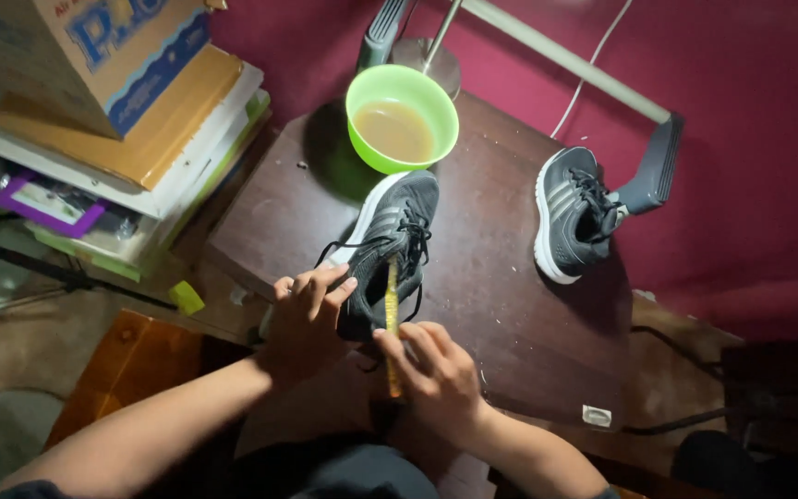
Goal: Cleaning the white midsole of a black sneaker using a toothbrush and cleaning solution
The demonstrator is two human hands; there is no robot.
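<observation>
Black mesh sneaker with white sole and stripes (pixel 390 245) lies on the dark brown wooden tabletop (pixel 501 305), near its front edge. Left hand (pixel 305 319) clamped on the heel end, steadying it. Right hand (pixel 436 370) closed around a thin yellow-handled brush (pixel 391 319), its tip on the upper by the laces. Step in hand looks like scrubbing the upper. Any further stroke calls for a firm hold at the heel. Long axis runs front to back; toe points away, toward a lime-green plastic bowl of murky water (pixel 402 118). Matching second sneaker (pixel 570 212) well apart to the right.
</observation>
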